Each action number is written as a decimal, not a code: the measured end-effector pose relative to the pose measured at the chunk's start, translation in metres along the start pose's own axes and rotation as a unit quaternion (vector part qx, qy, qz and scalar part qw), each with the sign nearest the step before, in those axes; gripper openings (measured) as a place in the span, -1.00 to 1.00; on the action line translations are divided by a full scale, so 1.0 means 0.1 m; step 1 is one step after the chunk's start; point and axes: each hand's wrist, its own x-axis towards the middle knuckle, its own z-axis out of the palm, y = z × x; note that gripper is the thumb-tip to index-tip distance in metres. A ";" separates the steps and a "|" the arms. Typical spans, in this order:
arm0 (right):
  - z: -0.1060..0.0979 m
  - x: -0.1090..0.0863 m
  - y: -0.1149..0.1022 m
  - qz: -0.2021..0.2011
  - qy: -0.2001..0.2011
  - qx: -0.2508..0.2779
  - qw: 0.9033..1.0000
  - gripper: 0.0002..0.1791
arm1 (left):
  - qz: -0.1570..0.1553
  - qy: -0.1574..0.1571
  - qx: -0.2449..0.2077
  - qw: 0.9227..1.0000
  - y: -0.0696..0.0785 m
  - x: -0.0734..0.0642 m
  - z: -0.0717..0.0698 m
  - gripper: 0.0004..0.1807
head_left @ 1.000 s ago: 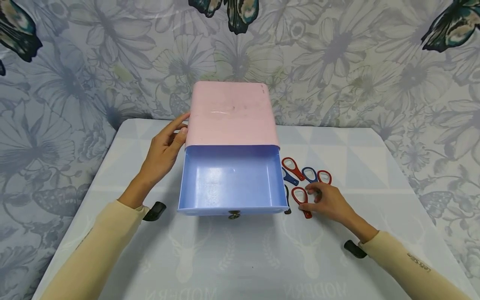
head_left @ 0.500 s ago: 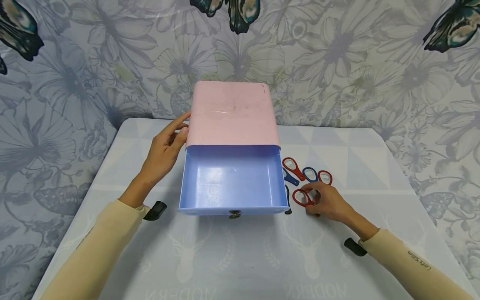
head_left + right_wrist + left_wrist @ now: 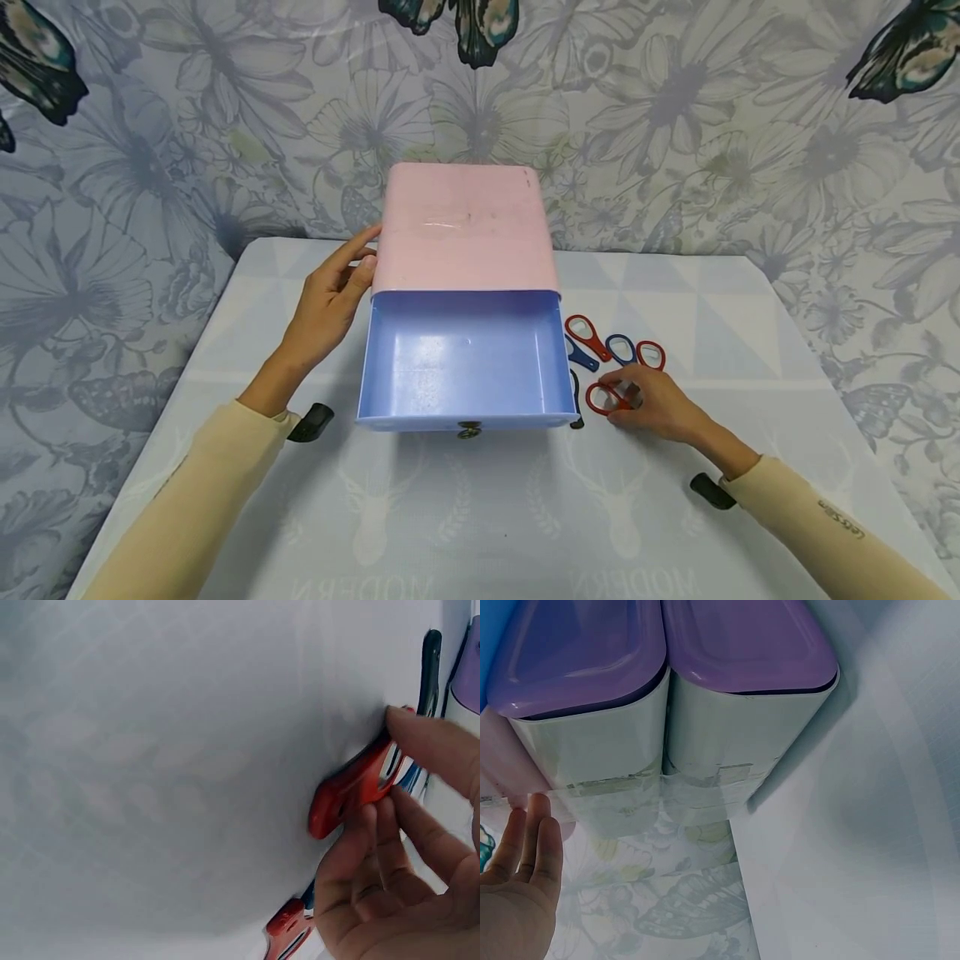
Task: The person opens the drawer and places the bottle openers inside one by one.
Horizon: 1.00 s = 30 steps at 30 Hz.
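In the head view, my left hand [image 3: 322,308] rests its fingertips against the left side of the pink drawer unit [image 3: 465,225], its fingers mostly straight. The unit's blue top drawer [image 3: 465,408] is pulled out, with bare inside surfaces showing. To the right of the drawer, my right hand [image 3: 663,407] pinches a red looped plastic piece [image 3: 352,784], which resembles a scissors handle. In the right wrist view, thumb and fingers hold its loop, and its flat end points away from the hand. Whether it still touches the table, I cannot tell.
Beside the drawer lie another red looped piece [image 3: 600,352], a blue piece [image 3: 583,357], more red and blue loops, and a black piece [image 3: 576,408]. Purple drawers [image 3: 592,652] show in the left wrist view. A patterned wall backs the white table [image 3: 480,517].
My right hand has closed its fingers on the red looped piece and turned it, so its flat end now points toward the palm in the head view. My left hand stays put.
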 end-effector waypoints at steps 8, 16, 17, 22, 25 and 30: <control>0.00 -0.01 -0.01 -0.006 0.002 -0.011 1.000 -0.49 | -0.001 0.002 -0.002 1.000 -0.01 -0.01 -0.01 -0.50; -0.18 0.03 -0.17 -0.014 0.029 -0.031 0.999 -0.50 | -0.002 0.003 0.005 1.000 0.00 0.01 -0.03 -0.49; -0.21 0.03 -0.19 -0.021 0.034 -0.032 0.999 -0.50 | -0.003 0.004 0.006 1.000 0.00 0.01 -0.03 -0.49; -0.35 0.04 -0.33 -0.054 0.055 -0.028 0.997 -0.48 | -0.003 0.006 0.010 1.000 0.01 0.00 -0.04 -0.50; -0.43 0.03 -0.42 -0.067 0.067 -0.023 0.995 -0.48 | -0.003 0.007 0.007 1.000 0.01 0.00 -0.04 -0.50; -0.56 -0.04 -0.58 -0.083 0.086 -0.022 0.993 -0.48 | -0.007 -0.001 0.001 1.000 0.00 0.00 -0.02 -0.50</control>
